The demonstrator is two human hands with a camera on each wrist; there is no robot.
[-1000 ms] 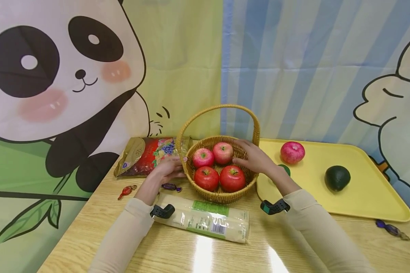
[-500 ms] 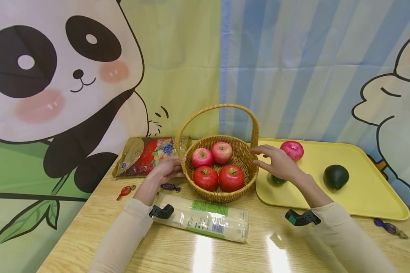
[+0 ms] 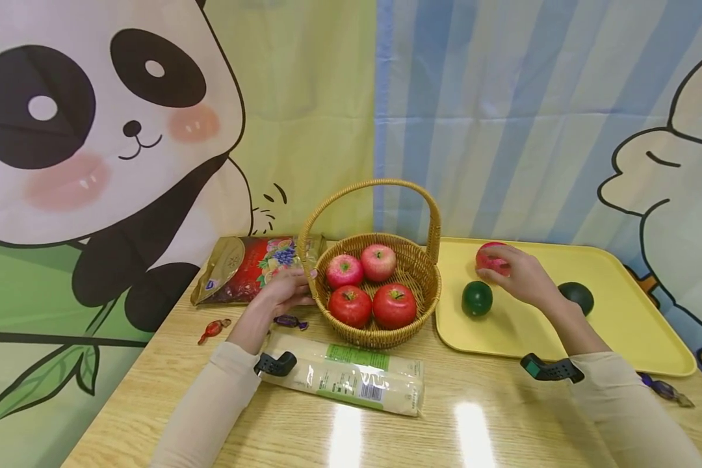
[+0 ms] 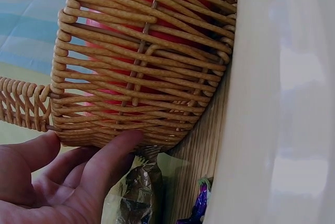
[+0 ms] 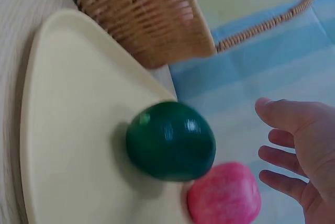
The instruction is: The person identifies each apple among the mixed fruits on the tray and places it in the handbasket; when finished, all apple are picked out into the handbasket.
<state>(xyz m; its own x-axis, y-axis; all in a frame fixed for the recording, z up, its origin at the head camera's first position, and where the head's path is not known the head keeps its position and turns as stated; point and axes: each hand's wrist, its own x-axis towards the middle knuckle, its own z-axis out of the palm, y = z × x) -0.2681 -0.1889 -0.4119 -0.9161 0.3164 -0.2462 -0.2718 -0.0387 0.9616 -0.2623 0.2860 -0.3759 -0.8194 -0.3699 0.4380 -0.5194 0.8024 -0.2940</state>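
A wicker basket (image 3: pixel 377 337) with a tall handle stands mid-table, holding several red and pink apples (image 3: pixel 394 305). My left hand (image 3: pixel 283 291) rests against its left side, its fingertips (image 4: pixel 128 139) touching the woven wall near the handle's foot. To the right, my right hand (image 3: pixel 523 276) reaches over the yellow tray (image 3: pixel 620 338), fingers spread and holding nothing. It partly covers a pink-red apple (image 3: pixel 488 260) in the head view. A glossy dark green fruit (image 3: pixel 476 299) lies on the tray near the basket, and a blackish-green avocado (image 3: pixel 578 296) lies beyond the wrist.
A red-and-gold fruit-print bag (image 3: pixel 251 270) lies behind the left hand. In front of the basket is a clear pack of pale noodles (image 3: pixel 351 380). Wrapped candies lie about: red (image 3: pixel 213 330), purple (image 3: pixel 290 321), and another purple one (image 3: pixel 663 390) by the tray's front edge.
My right hand has drawn out of the basket and moved right, over the tray to the pink-red apple. The left hand has stayed at the basket's side.
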